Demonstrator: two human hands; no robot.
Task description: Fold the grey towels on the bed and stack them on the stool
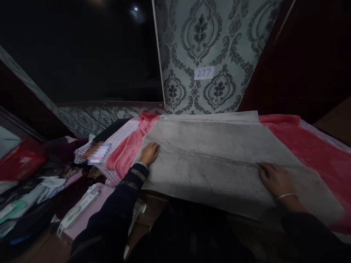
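Observation:
A wide grey cloth [208,179] with a soft, short-napped surface lies spread across a raised surface in front of me. A crease runs over it between my two hands. At its left side, my left hand [148,153] is closed with curled fingers on the cloth. My right hand [276,179] pinches the cloth at the right end of the crease, thumb and fingers together. Beneath the grey cloth, a pink-red fabric [290,137] with striped borders shows at both sides.
A power strip [79,210] rests on a pink surface [93,215] at lower left. Clothes [52,188] and a red bag [23,160] are heaped farther left. Behind the cloth are a patterned wall [200,40] with a "277" paper label [204,73] and a large dark screen [90,51].

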